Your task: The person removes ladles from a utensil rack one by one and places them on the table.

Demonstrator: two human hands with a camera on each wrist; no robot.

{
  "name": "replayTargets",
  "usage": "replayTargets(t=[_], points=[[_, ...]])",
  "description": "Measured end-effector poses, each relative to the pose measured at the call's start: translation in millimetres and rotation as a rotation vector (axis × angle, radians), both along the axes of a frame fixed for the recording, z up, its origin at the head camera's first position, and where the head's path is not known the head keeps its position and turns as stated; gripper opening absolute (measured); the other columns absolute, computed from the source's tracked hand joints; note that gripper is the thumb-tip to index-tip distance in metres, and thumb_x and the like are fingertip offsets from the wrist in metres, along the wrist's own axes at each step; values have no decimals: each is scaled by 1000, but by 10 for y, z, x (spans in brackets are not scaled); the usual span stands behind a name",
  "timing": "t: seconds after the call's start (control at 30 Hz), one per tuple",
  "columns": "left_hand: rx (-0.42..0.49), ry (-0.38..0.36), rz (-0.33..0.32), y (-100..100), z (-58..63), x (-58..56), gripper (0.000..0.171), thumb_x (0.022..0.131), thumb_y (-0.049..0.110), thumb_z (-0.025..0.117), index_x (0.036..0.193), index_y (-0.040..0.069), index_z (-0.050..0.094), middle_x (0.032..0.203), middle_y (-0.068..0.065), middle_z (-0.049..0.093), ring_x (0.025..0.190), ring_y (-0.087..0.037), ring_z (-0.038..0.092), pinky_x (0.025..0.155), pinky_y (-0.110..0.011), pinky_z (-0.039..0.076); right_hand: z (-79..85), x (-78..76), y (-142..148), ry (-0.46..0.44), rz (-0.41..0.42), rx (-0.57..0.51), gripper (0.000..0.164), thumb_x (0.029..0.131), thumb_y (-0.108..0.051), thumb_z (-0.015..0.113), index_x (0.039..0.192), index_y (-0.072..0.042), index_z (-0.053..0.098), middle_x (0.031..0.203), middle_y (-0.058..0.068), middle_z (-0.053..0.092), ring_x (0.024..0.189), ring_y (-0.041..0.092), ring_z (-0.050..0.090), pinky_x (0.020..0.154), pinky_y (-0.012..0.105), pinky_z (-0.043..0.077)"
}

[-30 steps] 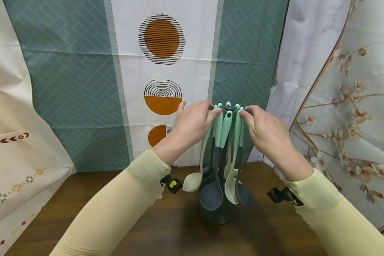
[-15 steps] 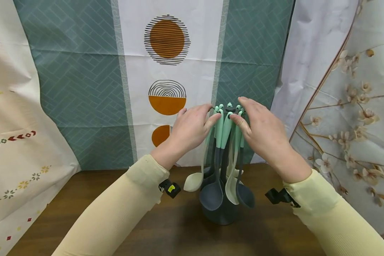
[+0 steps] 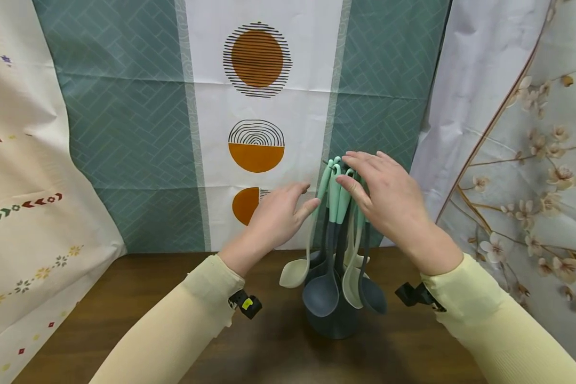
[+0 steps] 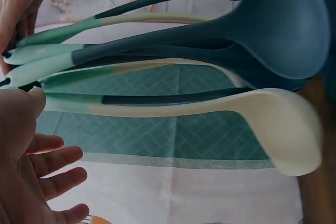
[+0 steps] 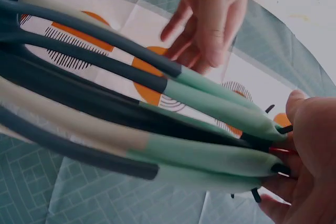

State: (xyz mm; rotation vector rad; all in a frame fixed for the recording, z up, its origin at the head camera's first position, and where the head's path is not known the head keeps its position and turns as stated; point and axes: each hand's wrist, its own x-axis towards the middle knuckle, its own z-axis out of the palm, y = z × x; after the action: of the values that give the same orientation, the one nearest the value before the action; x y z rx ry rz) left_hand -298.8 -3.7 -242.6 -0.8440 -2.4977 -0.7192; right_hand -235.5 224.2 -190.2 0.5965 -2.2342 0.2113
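A rotating utensil stand with a dark round base [image 3: 333,322] stands on the table. Mint-handled kitchen tools hang around its top. Among them are a dark ladle [image 3: 321,295], a cream spoon-like tool [image 3: 293,273] and a second dark bowl-ended tool [image 3: 373,295]. My left hand [image 3: 280,210] is just left of the handles, its fingers spread and holding nothing; the left wrist view shows these loose fingers [image 4: 60,161]. My right hand [image 3: 386,189] reaches over the stand's top, fingers extended and thumb in front of the handle ends. The right wrist view shows its fingers beside the black hooks [image 5: 281,169].
The brown wooden table [image 3: 249,352] extends around the stand. Behind it hangs a green and white cloth [image 3: 129,133] with orange circles. A floral cloth [image 3: 523,213] drapes on the right, a cream patterned one [image 3: 24,213] on the left.
My left hand has left the handle tops and dropped down to the left. My right hand has shifted left over the stand's top, its fingers straightening. The view has panned slightly left.
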Motion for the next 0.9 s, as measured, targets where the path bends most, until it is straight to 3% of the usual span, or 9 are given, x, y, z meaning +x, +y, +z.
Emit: replayTargets(t=[0.17, 0.3, 0.7, 0.9], points=[[25, -62, -15, -36, -232, 5, 57, 114, 43, 62, 159, 10, 57, 153, -7, 66, 139, -27, 62, 116, -48, 49, -42, -20, -57, -2, -33, -39, 45, 110, -36, 72, 146, -9, 70, 151, 11, 68, 144, 38, 59, 127, 49, 36], [39, -97, -18, -60, -387, 21, 58, 113, 43, 64, 159, 10, 57, 152, -7, 66, 137, -27, 63, 115, -48, 50, -73, -55, -92, 54, -22, -72, 38, 110, -32, 72, 139, -8, 75, 145, 10, 72, 141, 37, 62, 121, 52, 44], [82, -132, -58, -73, -747, 46, 53, 112, 38, 68, 155, 8, 61, 146, -7, 69, 134, -28, 65, 114, -48, 51, -144, -183, -142, 213, 41, -148, 35, 111, -32, 70, 134, -7, 78, 134, 8, 77, 127, 32, 69, 108, 53, 54], [104, -154, -82, -37, -894, 60, 49, 112, 35, 68, 153, 9, 63, 143, -8, 71, 130, -29, 68, 111, -49, 53, -220, -253, -124, 273, 46, -177, 34, 113, -32, 67, 134, -8, 79, 130, 9, 79, 122, 33, 71, 109, 53, 53]])
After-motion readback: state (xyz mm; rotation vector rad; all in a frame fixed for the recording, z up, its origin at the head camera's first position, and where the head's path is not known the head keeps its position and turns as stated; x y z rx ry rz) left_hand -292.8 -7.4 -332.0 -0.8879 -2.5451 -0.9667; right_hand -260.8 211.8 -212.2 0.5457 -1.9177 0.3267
